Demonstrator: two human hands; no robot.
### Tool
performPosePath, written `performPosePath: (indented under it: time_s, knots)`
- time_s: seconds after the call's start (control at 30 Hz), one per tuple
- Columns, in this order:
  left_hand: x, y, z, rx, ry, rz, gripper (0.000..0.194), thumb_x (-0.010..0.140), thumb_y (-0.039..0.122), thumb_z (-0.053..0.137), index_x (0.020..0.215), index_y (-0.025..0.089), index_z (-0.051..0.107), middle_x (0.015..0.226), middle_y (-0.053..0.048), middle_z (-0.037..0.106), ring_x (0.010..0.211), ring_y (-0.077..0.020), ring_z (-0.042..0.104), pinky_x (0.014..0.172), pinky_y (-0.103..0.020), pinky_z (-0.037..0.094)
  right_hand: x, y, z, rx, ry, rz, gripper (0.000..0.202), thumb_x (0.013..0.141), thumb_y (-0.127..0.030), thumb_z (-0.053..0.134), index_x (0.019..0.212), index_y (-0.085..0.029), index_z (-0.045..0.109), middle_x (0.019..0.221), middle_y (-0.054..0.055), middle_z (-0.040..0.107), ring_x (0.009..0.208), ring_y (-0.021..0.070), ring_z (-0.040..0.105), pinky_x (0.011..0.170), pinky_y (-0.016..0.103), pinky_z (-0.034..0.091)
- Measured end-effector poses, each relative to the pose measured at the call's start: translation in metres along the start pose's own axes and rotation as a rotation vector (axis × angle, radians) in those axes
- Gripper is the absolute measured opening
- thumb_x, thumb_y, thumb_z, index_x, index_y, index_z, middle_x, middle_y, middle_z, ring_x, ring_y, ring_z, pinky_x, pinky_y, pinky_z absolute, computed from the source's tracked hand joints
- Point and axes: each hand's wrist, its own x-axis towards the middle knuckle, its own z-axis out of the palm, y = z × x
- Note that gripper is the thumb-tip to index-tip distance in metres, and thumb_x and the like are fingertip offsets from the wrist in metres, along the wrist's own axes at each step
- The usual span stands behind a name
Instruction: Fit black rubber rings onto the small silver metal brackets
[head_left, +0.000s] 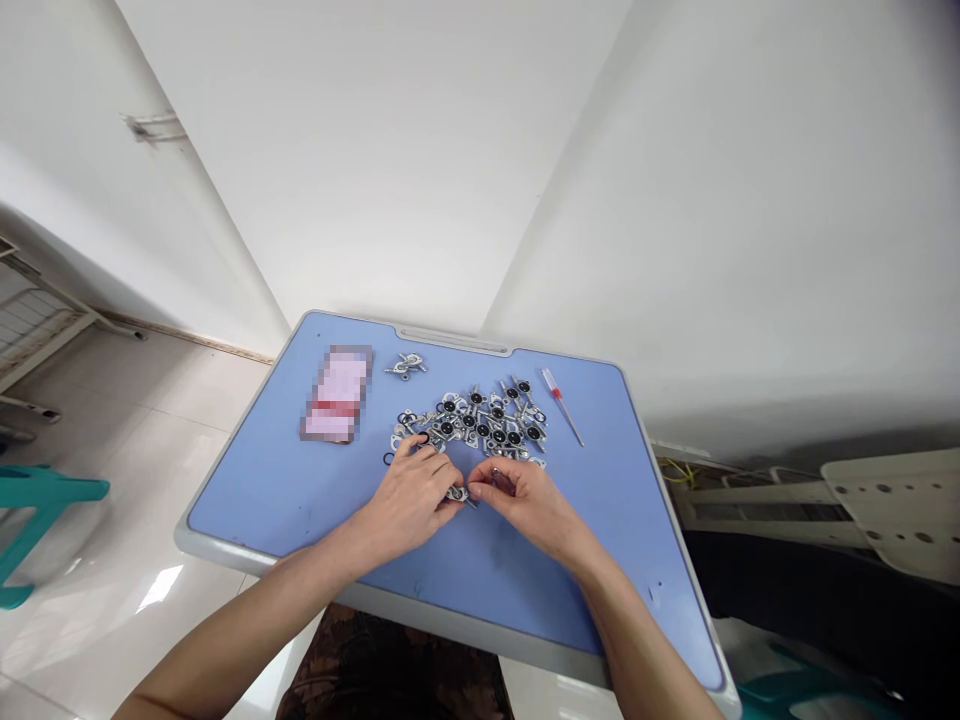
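Observation:
My left hand (420, 493) is closed on a small silver metal fitting (456, 493), its thumb and fingers around the fitting's left side. At the fitting's right edge, my right hand (525, 497) holds its thumb and forefinger in a pinch. Something small and shiny shows under its curled fingers, too hidden to name. Just beyond both hands lies a loose pile of similar metal fittings (469, 421), many with black round discs. A thin black ring (388, 459) rests left of my left hand's fingers.
A screwdriver (562, 405) with a clear and red handle lies right of the pile. Further left are a small group of metal fittings (406, 366) and a blurred-out flat rectangular object (337, 393). The blue table (255, 480) has a raised grey rim; walls stand behind it.

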Motion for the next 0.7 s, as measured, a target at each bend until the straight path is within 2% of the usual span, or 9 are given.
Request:
performPosePath:
  time_s: [0.2, 0.4, 0.57, 0.7]
  knots:
    - [0.0017, 0.0018, -0.0027, 0.026, -0.032, 0.004, 0.008, 0.084, 0.025, 0.060, 0.081, 0.019, 0.055, 0.079, 0.000, 0.060, 0.082, -0.0180, 0.056, 0.098, -0.042, 0.034, -0.0021, -0.0033, 0.0026, -0.144, 0.017, -0.064, 0.008, 0.077, -0.017, 0.056, 0.078, -0.020, 0.064, 0.074, -0.001, 0.063, 0.066, 0.0135, 0.052, 0.062, 0.026, 0.038]
    - [0.0015, 0.0019, -0.0019, 0.039, -0.019, 0.007, 0.007, 0.083, 0.022, 0.059, 0.079, 0.019, 0.055, 0.077, 0.000, 0.059, 0.081, -0.0180, 0.056, 0.098, -0.042, 0.034, -0.0026, -0.0060, 0.0028, -0.301, 0.020, -0.170, 0.014, 0.082, -0.015, 0.053, 0.074, -0.020, 0.063, 0.076, 0.001, 0.064, 0.070, 0.0152, 0.056, 0.063, 0.027, 0.040]
    - [0.0011, 0.0007, -0.0003, 0.031, -0.005, 0.015, 0.005, 0.081, 0.020, 0.060, 0.083, 0.019, 0.056, 0.079, 0.000, 0.060, 0.081, -0.0172, 0.056, 0.099, -0.041, 0.033, -0.0074, -0.0033, 0.0009, -0.401, -0.024, -0.322, 0.023, 0.084, -0.010, 0.048, 0.081, -0.021, 0.068, 0.082, 0.003, 0.066, 0.070, 0.0150, 0.058, 0.062, 0.027, 0.041]
    - [0.0008, 0.0004, -0.0002, 0.027, -0.013, 0.002, 0.006, 0.081, 0.021, 0.061, 0.083, 0.019, 0.056, 0.080, 0.000, 0.061, 0.083, -0.0176, 0.056, 0.100, -0.041, 0.033, -0.0085, -0.0030, -0.0005, -0.412, -0.034, -0.332, 0.024, 0.084, -0.011, 0.048, 0.084, -0.023, 0.069, 0.084, 0.003, 0.068, 0.070, 0.0157, 0.060, 0.062, 0.027, 0.042]
